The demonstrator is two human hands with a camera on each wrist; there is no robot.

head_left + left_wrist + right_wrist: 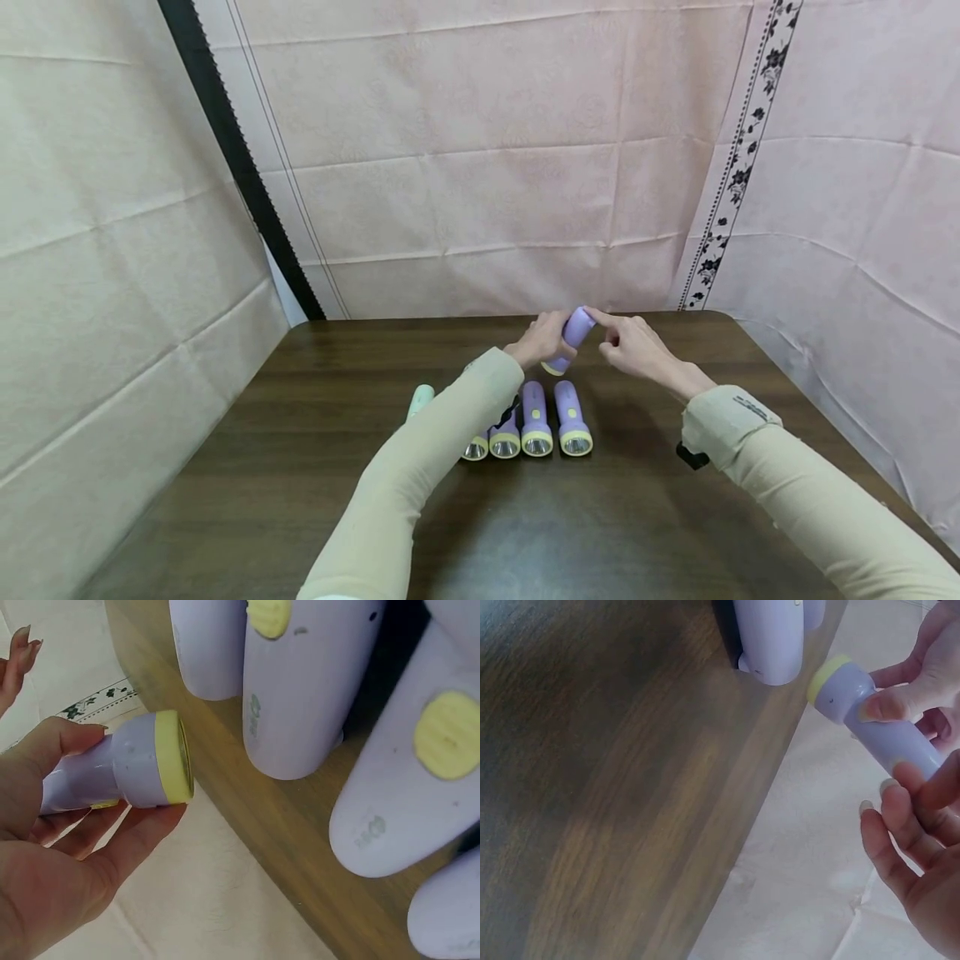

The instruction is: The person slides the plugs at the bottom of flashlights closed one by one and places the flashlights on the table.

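My left hand [544,338] grips a purple flashlight [578,327] with a yellow rim, raised above the far part of the table. The flashlight is tilted, its head low and its tail up to the right. In the left wrist view, the thumb lies along its neck and the fingers pass beneath the yellow rim [171,757]. My right hand [637,346] reaches in from the right, its index finger stretched to the tail end while the other fingers bend in. In the right wrist view, the right fingertips [889,786] are right at the tail.
On the brown table [262,492] several purple flashlights [536,417] lie in a row, lenses toward me. The left sleeve partly hides the row and a mint-green flashlight [422,398] at its left. Pale cloth [487,192] hangs behind the far edge.
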